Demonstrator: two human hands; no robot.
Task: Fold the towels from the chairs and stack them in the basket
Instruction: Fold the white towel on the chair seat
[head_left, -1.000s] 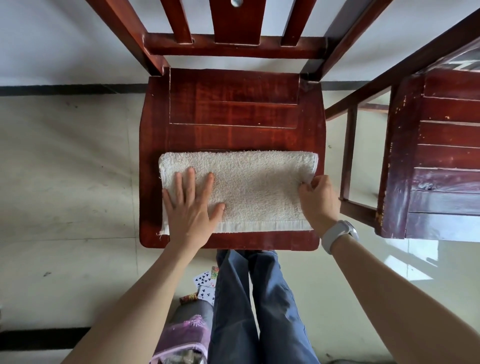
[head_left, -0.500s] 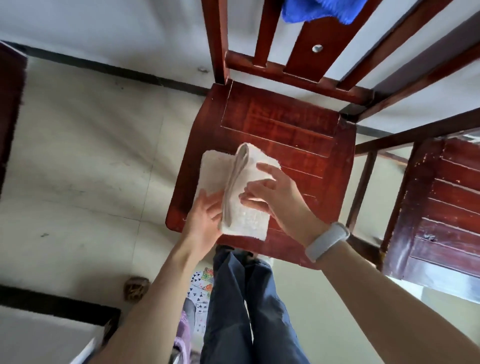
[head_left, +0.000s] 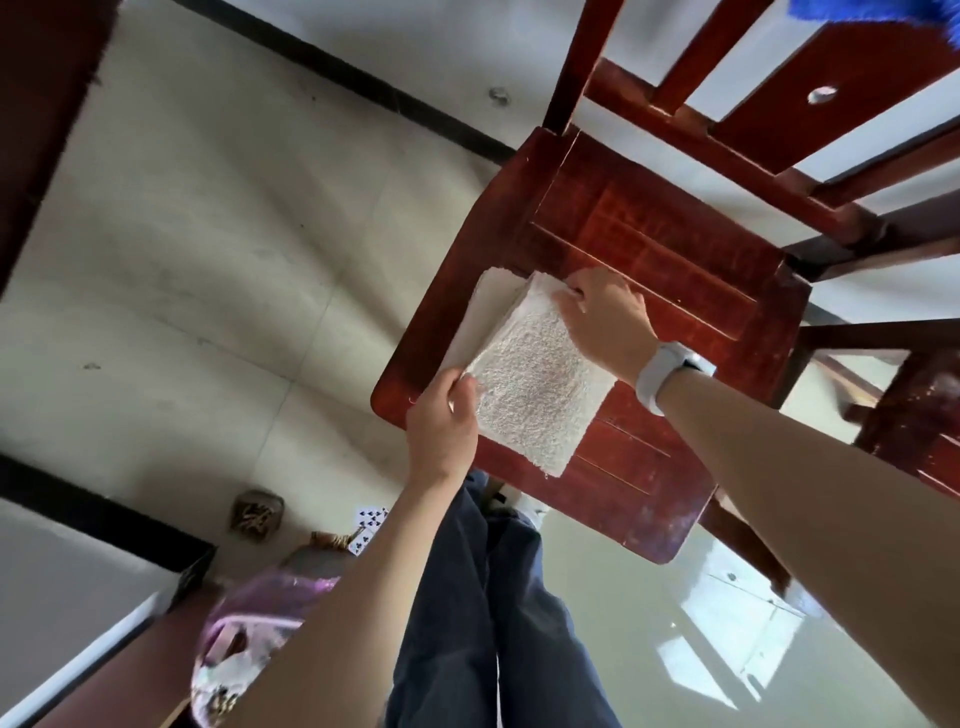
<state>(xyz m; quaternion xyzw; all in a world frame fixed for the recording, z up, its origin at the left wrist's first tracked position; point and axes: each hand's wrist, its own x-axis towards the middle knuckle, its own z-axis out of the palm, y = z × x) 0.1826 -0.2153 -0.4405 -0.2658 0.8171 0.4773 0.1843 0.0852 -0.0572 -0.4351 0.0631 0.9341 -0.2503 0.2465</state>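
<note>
- Since half a second ago your white towel has been closed into a flat square — lying on the chair seat's front-left part.
- Your left hand pinches its near-left corner.
- Your right hand curls its fingers on the far corner.

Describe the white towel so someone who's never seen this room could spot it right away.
Find the dark red wooden chair in the middle of the view. On the near left part of its seat lies the white towel, folded into a thick square, with the left hand and right hand gripping opposite corners. It is the only pale, nubbly terry cloth there.
</note>
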